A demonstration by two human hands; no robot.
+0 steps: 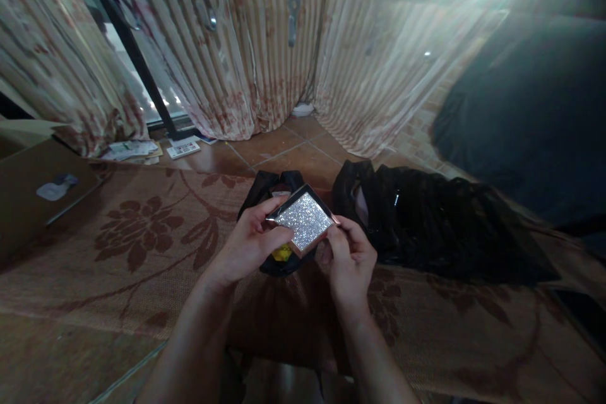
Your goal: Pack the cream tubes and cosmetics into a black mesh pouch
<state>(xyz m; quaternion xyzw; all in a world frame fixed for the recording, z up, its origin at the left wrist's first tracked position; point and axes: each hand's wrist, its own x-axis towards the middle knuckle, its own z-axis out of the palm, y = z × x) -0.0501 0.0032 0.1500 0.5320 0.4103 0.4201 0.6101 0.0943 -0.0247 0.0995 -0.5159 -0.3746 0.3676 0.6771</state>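
Note:
Between my two hands is a flat, square case (305, 221) with a glittery silver face and a shiny metal-coloured rim; its exact kind is unclear. My left hand (260, 233) grips its left corner, the thumb lying across the glitter. At the right corner, my right hand (349, 249) pinches the rim between thumb and fingers. Right beneath the case, partly covered by it, an opened black bag (272, 186) sits on the patterned cloth. Something yellow (283, 253) shows in the bag below my left thumb.
A row of black bags (435, 221) lies to the right on the flower-patterned cloth (137, 233). On the left stands a cardboard box (42, 196). Papers (130, 150) and a white booklet (184, 148) rest on the tiled floor by the striped curtains (265, 63). A dark bar with metal hooks (292, 19) crosses overhead.

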